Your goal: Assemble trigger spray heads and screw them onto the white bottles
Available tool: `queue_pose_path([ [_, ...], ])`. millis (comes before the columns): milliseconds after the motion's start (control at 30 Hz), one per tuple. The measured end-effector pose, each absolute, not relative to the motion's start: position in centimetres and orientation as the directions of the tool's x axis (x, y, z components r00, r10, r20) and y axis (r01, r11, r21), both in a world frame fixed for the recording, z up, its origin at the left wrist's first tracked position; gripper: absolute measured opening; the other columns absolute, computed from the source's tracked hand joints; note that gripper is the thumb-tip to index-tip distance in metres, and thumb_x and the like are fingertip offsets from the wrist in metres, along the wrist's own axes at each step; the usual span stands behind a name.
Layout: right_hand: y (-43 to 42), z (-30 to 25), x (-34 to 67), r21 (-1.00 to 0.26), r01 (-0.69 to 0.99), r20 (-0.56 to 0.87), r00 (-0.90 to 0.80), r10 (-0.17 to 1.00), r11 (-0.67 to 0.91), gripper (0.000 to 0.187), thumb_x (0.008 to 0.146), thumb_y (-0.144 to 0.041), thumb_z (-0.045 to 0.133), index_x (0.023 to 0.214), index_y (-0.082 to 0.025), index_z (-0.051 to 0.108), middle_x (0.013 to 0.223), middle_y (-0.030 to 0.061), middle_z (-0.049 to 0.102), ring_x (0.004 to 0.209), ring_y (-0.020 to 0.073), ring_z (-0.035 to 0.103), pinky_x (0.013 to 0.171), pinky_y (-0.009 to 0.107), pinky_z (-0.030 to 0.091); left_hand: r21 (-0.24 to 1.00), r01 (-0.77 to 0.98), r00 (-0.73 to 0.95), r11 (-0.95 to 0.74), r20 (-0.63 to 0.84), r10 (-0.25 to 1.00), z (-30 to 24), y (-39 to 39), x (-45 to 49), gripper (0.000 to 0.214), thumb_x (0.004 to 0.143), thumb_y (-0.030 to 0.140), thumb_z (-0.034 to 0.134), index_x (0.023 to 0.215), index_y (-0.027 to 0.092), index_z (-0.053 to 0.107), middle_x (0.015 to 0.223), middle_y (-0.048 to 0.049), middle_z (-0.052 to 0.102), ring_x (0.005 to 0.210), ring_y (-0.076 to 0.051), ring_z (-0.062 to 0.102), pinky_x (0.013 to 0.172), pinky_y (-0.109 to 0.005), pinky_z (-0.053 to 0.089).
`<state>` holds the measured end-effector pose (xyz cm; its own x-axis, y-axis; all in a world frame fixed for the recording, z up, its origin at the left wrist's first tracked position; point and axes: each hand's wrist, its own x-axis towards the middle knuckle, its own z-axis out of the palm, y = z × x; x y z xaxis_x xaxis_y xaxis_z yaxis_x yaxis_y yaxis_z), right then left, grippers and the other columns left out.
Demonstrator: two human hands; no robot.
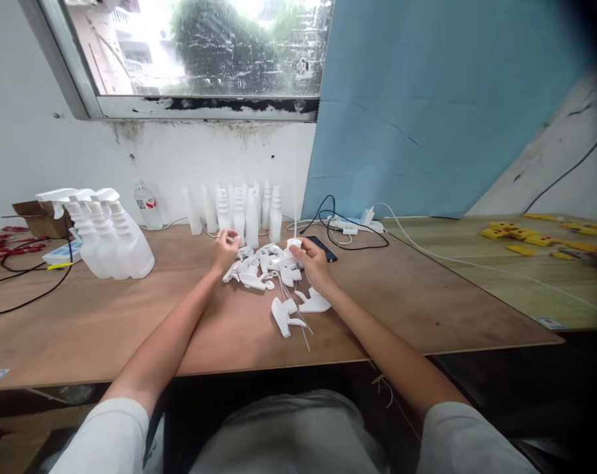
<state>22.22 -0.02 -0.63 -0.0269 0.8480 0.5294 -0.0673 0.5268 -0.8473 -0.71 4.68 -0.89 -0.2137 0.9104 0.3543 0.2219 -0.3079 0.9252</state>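
My right hand (314, 262) is closed on a white spray trigger head (293, 245), held upside down so its thin dip tube points up. My left hand (226, 250) is raised just in front of the standing white bottles (251, 220). Its fingers are loosely bent and slightly apart, and I see nothing in them. Between and below my hands lies a pile of white trigger heads (251, 271) with their tubes. Closer to me, one loose trigger head (282, 317) and another trigger head (314, 301) rest on the brown tabletop (219, 339).
Three white bottles fitted with trigger heads (113, 243) stand at left, near a cardboard box (44, 218) and red parts (19, 249). A clear bottle (147, 207) is by the wall. Behind my right hand are a phone (322, 248) and black cable (372, 245). Yellow parts (518, 234) lie far right.
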Motion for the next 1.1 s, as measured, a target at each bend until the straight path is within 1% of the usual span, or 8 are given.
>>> queue_pose_path([
  [67, 0.0, -0.6, 22.3, -0.847, -0.068, 0.528, 0.010, 0.849, 0.528, 0.025, 0.078, -0.042, 0.069, 0.089, -0.020, 0.068, 0.083, -0.0007, 0.063, 0.075, 0.0131, 0.057, 0.067, 0.022, 0.044, 0.880, 0.335, -0.223, -0.337, 0.421, 0.879, -1.8, 5.6, -2.6, 0.025, 0.074, 0.032, 0.067, 0.095, 0.019, 0.064, 0.138, -0.0113, 0.041, 0.134, -0.031, 0.034, 0.111, -0.043, 0.030],
  [133, -0.1, -0.5, 22.3, -0.849, -0.063, 0.525, 0.010, 0.851, 0.525, 0.024, 0.077, -0.042, 0.069, 0.088, -0.020, 0.068, 0.081, -0.0017, 0.061, 0.072, 0.0120, 0.055, 0.065, 0.022, 0.043, 0.772, 0.538, -0.193, -0.339, 0.504, 0.842, -2.8, 6.5, -3.9, 0.033, 0.074, 0.033, 0.066, 0.105, 0.021, 0.066, 0.150, -0.0090, 0.026, 0.143, -0.033, 0.017, 0.117, -0.044, 0.015],
  [300, -0.4, -0.6, 21.8, -0.859, -0.040, 0.511, 0.016, 0.859, 0.511, 0.028, 0.075, -0.044, 0.070, 0.089, -0.020, 0.065, 0.084, -0.0006, 0.062, 0.074, 0.0135, 0.056, 0.064, 0.022, 0.044, 0.583, 0.791, -0.075, -0.186, 0.394, 0.916, -5.1, 8.8, -5.1, 0.054, 0.082, 0.053, 0.054, 0.130, 0.028, 0.056, 0.155, -0.0107, 0.024, 0.143, -0.040, 0.017, 0.112, -0.057, 0.018],
  [400, -0.4, -0.7, 21.6, -0.871, -0.082, 0.485, 0.024, 0.874, 0.485, 0.037, 0.073, -0.044, 0.071, 0.099, -0.021, 0.059, 0.089, 0.0007, 0.063, 0.075, 0.0145, 0.058, 0.062, 0.023, 0.045, 0.581, 0.793, -0.058, -0.181, 0.367, 0.928, -5.7, 9.4, -5.3, 0.054, 0.080, 0.055, 0.056, 0.128, 0.030, 0.057, 0.150, -0.0122, 0.035, 0.138, -0.043, 0.028, 0.109, -0.061, 0.020],
  [600, -0.1, -0.8, 21.8, -0.868, -0.130, 0.477, 0.053, 0.878, 0.479, 0.040, 0.073, -0.043, 0.071, 0.100, -0.022, 0.052, 0.088, 0.0011, 0.062, 0.073, 0.0146, 0.058, 0.059, 0.023, 0.046, 0.644, 0.734, -0.181, -0.217, 0.493, 0.851, -5.6, 9.1, -6.0, 0.041, 0.074, 0.042, 0.067, 0.109, 0.022, 0.061, 0.112, -0.0129, 0.062, 0.111, -0.032, 0.056, 0.095, -0.043, 0.042],
  [767, 0.4, -1.0, 21.8, -0.879, -0.127, 0.451, 0.092, 0.888, 0.460, 0.041, 0.072, -0.045, 0.070, 0.097, -0.023, 0.047, 0.084, -0.0004, 0.060, 0.067, 0.0143, 0.057, 0.055, 0.024, 0.045, 0.757, 0.633, -0.442, -0.162, 0.525, 0.727, -5.5, 9.3, -7.9, 0.021, 0.077, 0.031, 0.063, 0.092, 0.020, 0.054, 0.085, -0.0040, 0.060, 0.089, -0.024, 0.060, 0.087, -0.038, 0.046],
  [967, 0.7, -0.5, 22.6, -0.835, -0.031, 0.540, 0.147, 0.829, 0.550, 0.036, 0.068, -0.041, 0.075, 0.089, -0.022, 0.053, 0.080, -0.0018, 0.058, 0.068, 0.0135, 0.055, 0.058, 0.024, 0.044, 0.819, 0.514, -0.511, -0.256, 0.532, 0.675, -5.7, 10.0, -9.7, 0.049, 0.071, 0.017, 0.065, 0.118, 0.019, 0.049, 0.110, -0.0073, 0.062, 0.102, -0.021, 0.061, 0.092, -0.032, 0.046],
  [1100, 0.8, -0.4, 23.6, -0.835, -0.012, 0.537, 0.194, 0.821, 0.550, 0.027, 0.072, -0.042, 0.071, 0.076, -0.020, 0.054, 0.067, -0.0035, 0.054, 0.059, 0.0126, 0.052, 0.053, 0.023, 0.040, 0.802, 0.503, -0.463, -0.323, 0.565, 0.683, -6.0, 10.2, -10.1, 0.042, 0.065, 0.011, 0.065, 0.106, 0.017, 0.064, 0.112, -0.0080, 0.064, 0.107, -0.024, 0.059, 0.097, -0.032, 0.044],
])
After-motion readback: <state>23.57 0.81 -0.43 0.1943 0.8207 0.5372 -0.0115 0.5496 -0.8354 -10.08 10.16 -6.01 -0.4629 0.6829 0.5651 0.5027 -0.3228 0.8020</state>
